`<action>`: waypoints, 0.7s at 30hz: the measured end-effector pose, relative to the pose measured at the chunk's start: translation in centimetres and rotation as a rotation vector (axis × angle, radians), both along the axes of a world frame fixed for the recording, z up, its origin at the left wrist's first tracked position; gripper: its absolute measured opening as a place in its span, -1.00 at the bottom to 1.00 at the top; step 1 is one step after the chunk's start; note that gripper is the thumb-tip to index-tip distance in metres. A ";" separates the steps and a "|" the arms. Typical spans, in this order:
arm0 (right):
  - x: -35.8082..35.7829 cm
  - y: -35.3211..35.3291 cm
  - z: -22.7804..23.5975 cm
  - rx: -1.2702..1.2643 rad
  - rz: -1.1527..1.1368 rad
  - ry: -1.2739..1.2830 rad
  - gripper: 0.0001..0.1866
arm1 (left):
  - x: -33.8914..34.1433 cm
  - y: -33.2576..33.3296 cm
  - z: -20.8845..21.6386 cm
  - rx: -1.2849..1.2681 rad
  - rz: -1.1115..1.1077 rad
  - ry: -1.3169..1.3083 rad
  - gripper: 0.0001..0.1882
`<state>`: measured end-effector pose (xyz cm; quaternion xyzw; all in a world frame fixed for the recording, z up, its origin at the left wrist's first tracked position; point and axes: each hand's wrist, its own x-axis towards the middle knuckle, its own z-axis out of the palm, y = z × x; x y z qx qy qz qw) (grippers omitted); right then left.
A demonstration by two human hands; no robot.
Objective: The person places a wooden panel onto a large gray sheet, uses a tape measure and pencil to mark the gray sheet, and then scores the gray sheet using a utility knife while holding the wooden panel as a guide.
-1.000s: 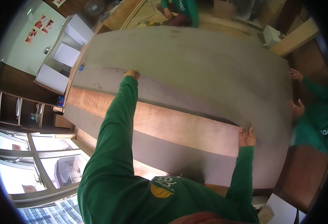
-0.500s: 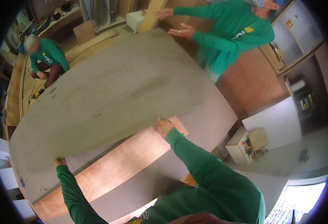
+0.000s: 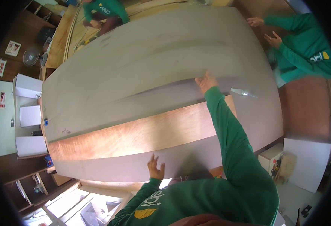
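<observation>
A large grey-brown sheet (image 3: 142, 56) lies across the bench, over another grey surface (image 3: 109, 165). Along the gap between its near edge and me runs a reddish-brown plywood strip (image 3: 142, 132). My right hand (image 3: 207, 83), slightly blurred, is stretched out at the sheet's near edge with its fingers apart; whether it touches the sheet I cannot tell. My left hand (image 3: 156, 168) is open and holds nothing, just on my side of the strip's near edge. A pale, flat-bladed tool like a putty knife (image 3: 242, 92) lies to the right of my right hand.
A co-worker in green (image 3: 301, 52) stands at the right end with both hands raised. Another person (image 3: 105, 15) sits at the far left beside a yellow power tool (image 3: 84, 43). White boxes (image 3: 29, 115) line the left side; a white panel (image 3: 307, 162) stands at right.
My left hand has let go of the sheet's edge and moved right and toward me. My right hand has moved away from me. The sheet's near edge is farther off, exposing the flat-bladed tool.
</observation>
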<state>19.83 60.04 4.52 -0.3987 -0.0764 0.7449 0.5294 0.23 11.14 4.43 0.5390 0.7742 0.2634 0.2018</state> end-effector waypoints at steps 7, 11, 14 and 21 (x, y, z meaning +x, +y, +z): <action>-3.9 6.2 -3.1 -0.007 -0.073 0.045 -0.69 | 0.8 -10.0 1.7 -0.272 0.164 -0.118 -0.51; 2.5 12.7 -7.3 0.203 0.022 -0.367 -0.61 | -0.1 -11.3 -0.7 -0.273 0.100 -0.058 -0.50; -2.5 10.4 -4.6 0.037 0.244 -0.686 -0.55 | 0.1 -14.5 0.3 -0.328 0.251 -0.045 -0.50; 12.8 6.1 -11.4 0.473 0.577 -1.456 -0.51 | -0.4 -11.7 -1.1 -0.703 0.397 -0.380 -0.57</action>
